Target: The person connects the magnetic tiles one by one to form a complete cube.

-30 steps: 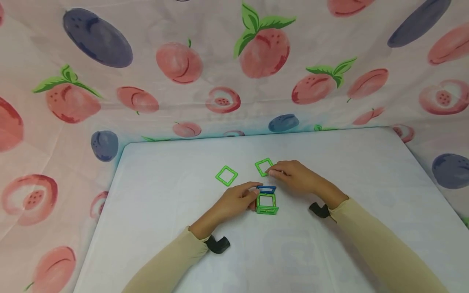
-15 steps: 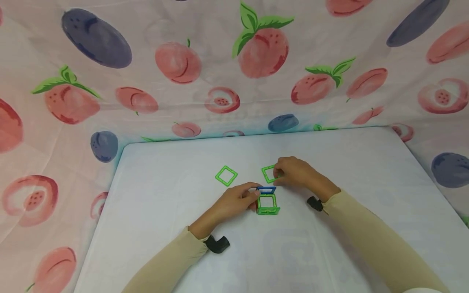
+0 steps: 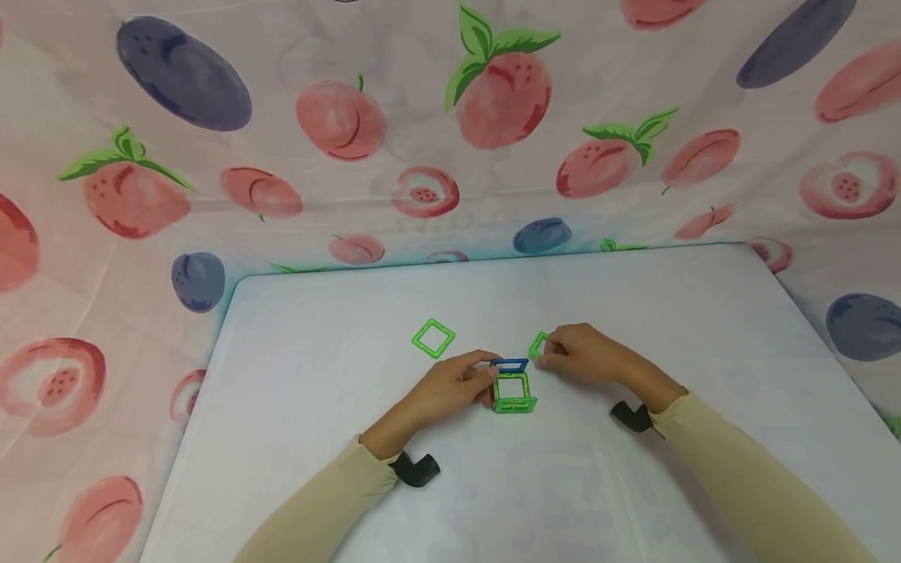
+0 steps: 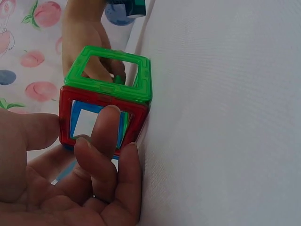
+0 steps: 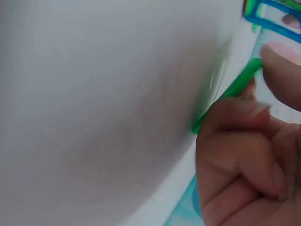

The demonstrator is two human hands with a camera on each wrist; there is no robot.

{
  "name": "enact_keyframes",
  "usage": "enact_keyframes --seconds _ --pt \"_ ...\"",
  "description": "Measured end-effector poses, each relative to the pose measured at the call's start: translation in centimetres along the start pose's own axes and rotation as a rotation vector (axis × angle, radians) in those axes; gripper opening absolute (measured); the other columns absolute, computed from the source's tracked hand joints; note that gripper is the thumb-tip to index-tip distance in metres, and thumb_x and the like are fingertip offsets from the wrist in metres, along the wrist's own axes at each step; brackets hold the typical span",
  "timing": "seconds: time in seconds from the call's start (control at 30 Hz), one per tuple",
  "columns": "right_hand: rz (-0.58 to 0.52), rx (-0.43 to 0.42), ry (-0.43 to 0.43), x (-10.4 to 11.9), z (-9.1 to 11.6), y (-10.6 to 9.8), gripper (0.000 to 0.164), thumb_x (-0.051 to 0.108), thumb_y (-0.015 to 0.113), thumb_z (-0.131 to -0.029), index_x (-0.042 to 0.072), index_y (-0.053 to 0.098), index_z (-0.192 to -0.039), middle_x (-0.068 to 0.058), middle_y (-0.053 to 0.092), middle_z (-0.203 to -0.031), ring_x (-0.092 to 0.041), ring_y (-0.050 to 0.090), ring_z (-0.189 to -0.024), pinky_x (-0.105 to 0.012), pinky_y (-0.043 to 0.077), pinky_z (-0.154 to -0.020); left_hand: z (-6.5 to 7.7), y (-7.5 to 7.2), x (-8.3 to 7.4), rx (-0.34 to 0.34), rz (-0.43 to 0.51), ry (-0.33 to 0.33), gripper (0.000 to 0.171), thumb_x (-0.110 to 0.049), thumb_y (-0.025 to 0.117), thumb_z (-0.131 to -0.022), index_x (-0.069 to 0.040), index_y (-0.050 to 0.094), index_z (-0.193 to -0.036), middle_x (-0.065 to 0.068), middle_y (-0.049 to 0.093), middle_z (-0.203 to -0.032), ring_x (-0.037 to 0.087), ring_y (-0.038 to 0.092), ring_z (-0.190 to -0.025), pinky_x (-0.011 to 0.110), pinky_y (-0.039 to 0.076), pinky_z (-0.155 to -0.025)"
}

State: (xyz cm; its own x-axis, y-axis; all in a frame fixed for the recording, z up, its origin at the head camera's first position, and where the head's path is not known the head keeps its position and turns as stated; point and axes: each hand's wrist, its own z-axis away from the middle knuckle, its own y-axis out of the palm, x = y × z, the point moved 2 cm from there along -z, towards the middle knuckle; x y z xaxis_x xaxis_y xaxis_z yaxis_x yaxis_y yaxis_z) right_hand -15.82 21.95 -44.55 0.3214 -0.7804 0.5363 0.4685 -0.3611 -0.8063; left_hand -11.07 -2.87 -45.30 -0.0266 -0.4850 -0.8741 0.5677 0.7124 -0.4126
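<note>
My left hand holds a small open-framed box of magnetic tiles from its left side. In the left wrist view the thumb touches an edge of the box's red square tile, and the fingers curl at its face and lower edge. A green tile adjoins the red one. The blue tile stands at the far side of the box in the head view. Just right of the box, my right hand pinches a green square magnetic tile between thumb and fingers, tilted up on edge.
Another green square tile lies flat on the white table, beyond my left hand. A fruit-print cloth hangs along the back and sides. Black curved pieces sit at both wrists.
My right hand has moved the green tile right and nearer to me, turning it from a wide, face-up view to a narrow, tilted one. The left hand and the box stay almost still.
</note>
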Motion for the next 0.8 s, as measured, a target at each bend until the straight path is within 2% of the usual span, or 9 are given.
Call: enact_keyframes --seconds 0.13,0.27,0.4,0.6,0.8 --pt "-0.151 0.024 0.003 -0.3 0.9 0.4 0.029 0.038 0.059 -0.092 0.014 0.056 -0.075 0.006 0.045 -0.063 -0.010 0.044 -0.061 -0.024 0.036 -0.056 0.0 0.0 0.1 0.004 0.005 -0.010 0.034 -0.049 0.049 -0.094 -0.036 0.054 -0.125 -0.001 0.068 -0.078 0.012 0.056 -0.074 0.030 0.042 -0.069" --pt "-0.286 0.086 0.064 0.2 1.7 0.7 0.034 0.041 0.051 -0.095 0.010 0.057 -0.082 0.002 0.046 -0.060 -0.013 0.044 -0.055 -0.027 0.036 -0.054 -0.1 0.1 0.1 0.000 0.003 -0.010 0.034 -0.049 0.048 -0.094 -0.036 0.054 -0.125 -0.001 0.068 -0.077 0.012 0.055 -0.075 0.030 0.040 -0.069" --pt "-0.401 0.141 0.108 0.9 2.1 1.1 0.036 0.038 0.046 -0.098 0.006 0.056 -0.087 -0.002 0.048 -0.057 -0.015 0.043 -0.051 -0.027 0.035 -0.051 -0.1 0.1 0.2 -0.004 -0.011 -0.015 0.034 -0.050 0.048 -0.094 -0.037 0.054 -0.125 -0.003 0.069 -0.078 0.012 0.055 -0.078 0.031 0.039 -0.071" --pt "-0.561 0.205 0.085 1.8 2.5 1.7 0.035 0.031 0.044 -0.100 -0.002 0.051 -0.092 -0.004 0.049 -0.060 -0.016 0.045 -0.054 -0.024 0.036 -0.052 -0.2 0.1 0.1 -0.009 -0.026 -0.014 0.033 -0.051 0.048 -0.094 -0.038 0.054 -0.124 -0.005 0.069 -0.078 0.011 0.056 -0.080 0.031 0.040 -0.074" --pt "-0.728 0.265 0.027 2.2 2.7 2.2 0.039 0.030 0.043 -0.101 -0.008 0.051 -0.102 -0.010 0.050 -0.066 -0.018 0.042 -0.053 -0.027 0.036 -0.051 -0.2 0.1 0.2 -0.016 -0.039 -0.003 0.032 -0.050 0.048 -0.094 -0.039 0.054 -0.124 -0.005 0.069 -0.077 0.012 0.056 -0.078 0.031 0.040 -0.072"
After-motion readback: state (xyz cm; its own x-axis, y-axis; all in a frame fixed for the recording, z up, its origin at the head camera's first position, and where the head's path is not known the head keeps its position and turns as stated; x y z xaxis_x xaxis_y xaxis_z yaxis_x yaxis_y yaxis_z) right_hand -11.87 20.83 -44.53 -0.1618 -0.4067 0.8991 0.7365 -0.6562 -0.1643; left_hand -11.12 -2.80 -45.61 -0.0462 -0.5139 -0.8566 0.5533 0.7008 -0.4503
